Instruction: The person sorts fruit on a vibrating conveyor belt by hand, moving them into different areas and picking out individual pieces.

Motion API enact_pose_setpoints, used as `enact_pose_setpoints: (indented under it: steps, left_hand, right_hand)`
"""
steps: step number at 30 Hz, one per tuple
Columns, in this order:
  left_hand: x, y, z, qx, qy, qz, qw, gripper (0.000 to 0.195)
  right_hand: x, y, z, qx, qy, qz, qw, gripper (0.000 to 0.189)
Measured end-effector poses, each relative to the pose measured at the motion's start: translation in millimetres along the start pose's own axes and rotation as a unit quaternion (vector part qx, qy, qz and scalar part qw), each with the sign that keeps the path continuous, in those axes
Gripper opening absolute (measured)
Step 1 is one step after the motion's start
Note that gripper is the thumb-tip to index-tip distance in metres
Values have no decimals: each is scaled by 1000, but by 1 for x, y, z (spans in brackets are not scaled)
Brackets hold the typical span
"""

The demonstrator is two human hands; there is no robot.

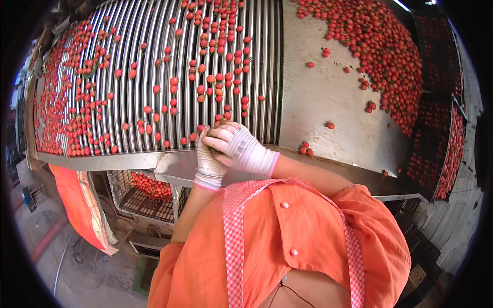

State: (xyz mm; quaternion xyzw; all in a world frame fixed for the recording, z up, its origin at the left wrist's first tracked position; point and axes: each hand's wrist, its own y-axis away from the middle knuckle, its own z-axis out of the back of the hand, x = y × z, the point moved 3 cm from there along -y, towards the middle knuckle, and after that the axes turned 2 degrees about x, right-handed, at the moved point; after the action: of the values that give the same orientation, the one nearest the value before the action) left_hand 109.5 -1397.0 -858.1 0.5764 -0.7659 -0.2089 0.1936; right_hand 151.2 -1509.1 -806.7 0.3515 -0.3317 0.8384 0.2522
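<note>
My left hand (pixel 211 158) and my right hand (pixel 239 146) meet over the near metal edge of a roller conveyor (pixel 127 96). Both wear striped knit gloves with pink cuffs. The right fingers lie across the left hand, so its palm is hidden. Whether anything is held between them cannot be seen. Just beyond the fingertips, red cherry tomatoes (pixel 227 115) rest on the steel rollers. Another cherry tomato (pixel 193 136) sits close to the left of my left hand.
Right of the rollers, a metal sheet (pixel 308 104) bears a large heap of cherry tomatoes (pixel 385 61). Black crates (pixel 427 142) stand at the far right. Below the conveyor's edge, a plastic-lined crate (pixel 148 204) contains more tomatoes. An orange cloth (pixel 77 208) hangs at the left.
</note>
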Motion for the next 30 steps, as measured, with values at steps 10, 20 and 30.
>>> enact_pose_setpoints:
  steps: [10, 20, 30]
  left_hand:
    - [-64, 73, -18, 104, 31, -128, 986, 27]
    - [-237, 219, 154, -59, 68, -442, 893, 52]
    - [-245, 287, 181, -475, -123, -567, 662, 61]
  right_hand:
    - [-112, 235, 132, 204, 230, -540, 784, 49]
    - [-133, 173, 11, 125, -164, -539, 816, 61]
    - [-222, 176, 125, -121, 318, -451, 825, 59]
